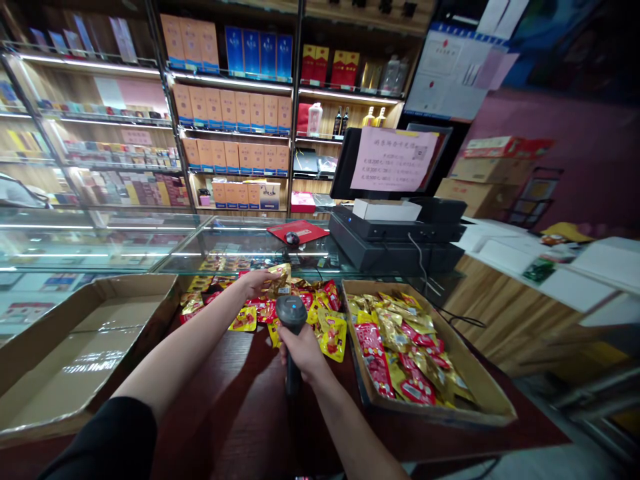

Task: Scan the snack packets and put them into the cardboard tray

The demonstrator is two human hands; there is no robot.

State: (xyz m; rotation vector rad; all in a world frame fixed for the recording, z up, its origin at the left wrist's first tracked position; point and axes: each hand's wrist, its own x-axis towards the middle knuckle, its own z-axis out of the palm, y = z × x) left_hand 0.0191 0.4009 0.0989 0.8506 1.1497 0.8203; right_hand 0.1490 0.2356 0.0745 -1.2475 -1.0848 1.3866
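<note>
My right hand [306, 352] is wrapped round the handle of a black barcode scanner [291, 312], held upright over the dark red table. Just beyond it, my left hand [256, 283] is closed on a gold snack packet [280, 280], above a pile of red and yellow snack packets [267, 310]. A yellow packet [334, 335] lies right of the scanner at the near side of the pile. To the right, a cardboard tray [480, 407] holds many gold and red packets [395, 327].
An open cardboard tray [115, 333] stands at the left. Behind the pile runs a glass counter [200, 240] with a mouse [292, 238] on a red mat [315, 231]. A monitor [345, 163] and black cash drawer [395, 253] stand back right. Shelves of boxed goods line the wall.
</note>
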